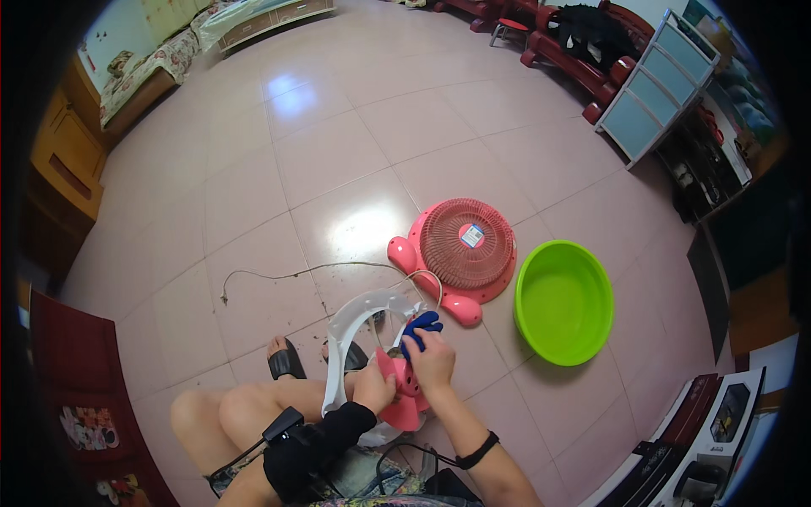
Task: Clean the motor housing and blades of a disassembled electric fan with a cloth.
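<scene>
My left hand grips a pink plastic fan part, with flat blade-like panels around a hub that has dark holes. Just to its right, my right hand pinches a dark-blue lobed piece against the top of that part; its material is unclear. A curved white plastic frame arches around the left side of the work, over my lap. Beyond my hands, a pink round fan grille and housing lies on the floor, a label at its centre. A pale cord trails left across the tiles.
A bright green plastic basin stands on the floor to the right. My sandalled feet are close to the frame. A blue-panelled drawer unit and a red wooden bench stand far right; a dark red cabinet is at left.
</scene>
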`<state>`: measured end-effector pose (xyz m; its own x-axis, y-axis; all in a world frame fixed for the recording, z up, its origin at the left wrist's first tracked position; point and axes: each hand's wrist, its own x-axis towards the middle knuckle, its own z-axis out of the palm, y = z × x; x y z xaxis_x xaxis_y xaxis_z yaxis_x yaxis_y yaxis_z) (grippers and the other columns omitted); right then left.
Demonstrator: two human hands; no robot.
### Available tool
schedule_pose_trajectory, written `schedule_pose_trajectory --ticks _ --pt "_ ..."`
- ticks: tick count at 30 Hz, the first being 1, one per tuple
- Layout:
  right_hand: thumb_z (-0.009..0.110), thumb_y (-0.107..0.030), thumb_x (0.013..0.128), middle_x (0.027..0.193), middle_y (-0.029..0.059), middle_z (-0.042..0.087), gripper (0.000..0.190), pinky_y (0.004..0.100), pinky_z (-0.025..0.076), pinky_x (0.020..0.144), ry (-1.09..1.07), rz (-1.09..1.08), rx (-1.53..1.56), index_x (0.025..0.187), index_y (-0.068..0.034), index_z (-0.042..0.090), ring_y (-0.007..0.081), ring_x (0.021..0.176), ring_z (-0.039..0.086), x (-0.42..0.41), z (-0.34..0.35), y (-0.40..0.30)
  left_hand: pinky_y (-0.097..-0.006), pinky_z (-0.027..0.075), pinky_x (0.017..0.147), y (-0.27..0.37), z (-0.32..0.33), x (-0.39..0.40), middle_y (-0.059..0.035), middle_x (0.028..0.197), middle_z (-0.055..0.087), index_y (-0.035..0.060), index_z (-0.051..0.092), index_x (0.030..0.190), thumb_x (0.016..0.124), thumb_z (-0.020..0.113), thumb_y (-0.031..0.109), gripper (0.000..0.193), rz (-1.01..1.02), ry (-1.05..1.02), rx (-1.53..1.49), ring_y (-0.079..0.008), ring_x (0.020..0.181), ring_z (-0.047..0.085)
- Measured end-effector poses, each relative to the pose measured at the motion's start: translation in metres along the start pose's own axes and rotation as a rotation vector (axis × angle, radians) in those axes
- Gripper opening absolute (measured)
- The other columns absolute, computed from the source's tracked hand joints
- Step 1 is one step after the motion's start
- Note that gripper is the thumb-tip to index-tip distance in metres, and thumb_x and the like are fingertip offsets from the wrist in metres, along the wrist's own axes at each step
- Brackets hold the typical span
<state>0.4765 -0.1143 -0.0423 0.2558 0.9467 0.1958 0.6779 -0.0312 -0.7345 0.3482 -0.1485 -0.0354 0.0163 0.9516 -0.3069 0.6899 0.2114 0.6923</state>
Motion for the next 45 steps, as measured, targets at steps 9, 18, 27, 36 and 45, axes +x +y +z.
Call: schedule_pose_trajectory --ticks 9,18,27,36,45 --pt "0.054 -0.020 0.078 0.064 0.0103 0.052 0.019 0.0347 0.046 0.049 -0.199 -0.289 -0.458 0.063 -0.008 0.053 0.0252 0.055 0.056 -0.015 0.022 0.015 -0.0421 0.046 0.071 -0.001 0.002 0.004 -0.0241 0.079 0.059 -0.0024 0.051 0.094 0.069 0.061 0.015 0.033 0.006 -0.035 0.054 -0.0391 0.078 0.057" --pt "0.055 -0.022 0.078 0.062 0.0089 0.051 0.020 0.0382 0.044 0.048 -0.174 -0.205 -0.326 0.064 -0.008 0.054 0.0273 0.055 0.055 -0.008 0.004 0.007 -0.0423 0.046 0.071 0.002 0.000 0.000 -0.0238 0.079 0.059 -0.0029 0.051 0.095 0.068 0.062 0.015 0.034 0.017 -0.039 0.064 -0.0393 0.077 0.057" --pt "0.056 -0.022 0.078 0.064 0.0091 0.051 0.020 0.0372 0.044 0.048 -0.044 -0.258 -0.354 0.065 -0.008 0.053 0.0258 0.054 0.055 0.001 0.021 0.007 -0.0430 0.046 0.070 0.000 0.003 0.004 -0.0237 0.078 0.059 -0.0026 0.051 0.094 0.068 0.061 0.016 0.033 0.048 -0.019 0.054 -0.0387 0.076 0.057" --pt "0.056 -0.023 0.076 0.061 0.0107 0.054 0.021 0.0374 0.045 0.050 -0.226 -0.214 -0.345 0.062 -0.006 0.057 0.0277 0.054 0.056 -0.020 0.004 0.020 -0.0432 0.046 0.070 0.006 -0.001 0.000 -0.0239 0.077 0.059 -0.0036 0.051 0.093 0.068 0.062 0.017 0.034 0.017 -0.057 0.101 -0.0393 0.076 0.057" --pt "0.056 -0.023 0.077 0.062 0.0108 0.054 0.023 0.0394 0.044 0.050 -0.102 -0.194 -0.304 0.060 -0.007 0.055 0.0286 0.054 0.055 -0.001 0.012 0.005 -0.0439 0.046 0.069 0.003 0.000 -0.001 -0.0246 0.078 0.058 -0.0036 0.051 0.093 0.069 0.061 0.017 0.033 0.052 -0.022 0.042 -0.0399 0.075 0.057"
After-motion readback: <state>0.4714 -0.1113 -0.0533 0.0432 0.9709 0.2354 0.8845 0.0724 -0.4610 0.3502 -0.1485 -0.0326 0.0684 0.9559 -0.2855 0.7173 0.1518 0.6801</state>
